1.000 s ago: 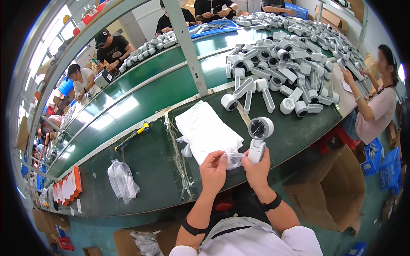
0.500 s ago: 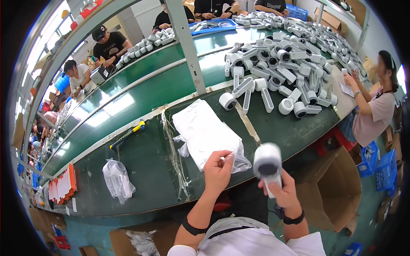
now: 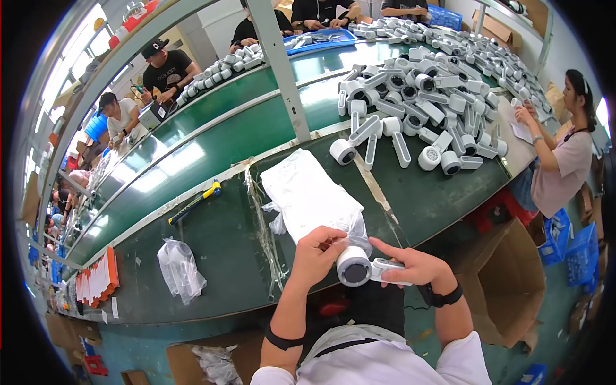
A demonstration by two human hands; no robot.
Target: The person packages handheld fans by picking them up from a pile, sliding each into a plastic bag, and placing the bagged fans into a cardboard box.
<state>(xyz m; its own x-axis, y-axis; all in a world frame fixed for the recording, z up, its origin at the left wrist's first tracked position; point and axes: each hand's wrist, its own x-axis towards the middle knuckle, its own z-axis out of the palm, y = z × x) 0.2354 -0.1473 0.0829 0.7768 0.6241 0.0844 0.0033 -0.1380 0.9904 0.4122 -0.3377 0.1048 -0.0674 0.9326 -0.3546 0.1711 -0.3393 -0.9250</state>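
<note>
My right hand [image 3: 416, 266] is closed on the handle of a white handheld fan [image 3: 355, 265], its index finger stretched out toward the bags. The round head, with a dark grey opening, points to the left and lies just by my left hand [image 3: 319, 255]. That hand pinches the near edge of a clear plastic bag [image 3: 357, 232] on top of a white stack of bags [image 3: 311, 192]. The left fingertips and the fan's head partly hide the bag's mouth; whether the head is inside it I cannot tell.
A heap of similar fans [image 3: 423, 109] covers the far right of the bench. Bagged items [image 3: 179, 269], a yellow-and-black hammer [image 3: 196, 202] and an orange tray [image 3: 96, 277] are on the left. A cardboard box [image 3: 500, 282] stands below right. Co-workers sit across; one person [image 3: 558, 154] is at right.
My right hand has brought the fan down and left, from upright beside the stack to lying sideways against the left hand. The left hand stays at the bag's edge.
</note>
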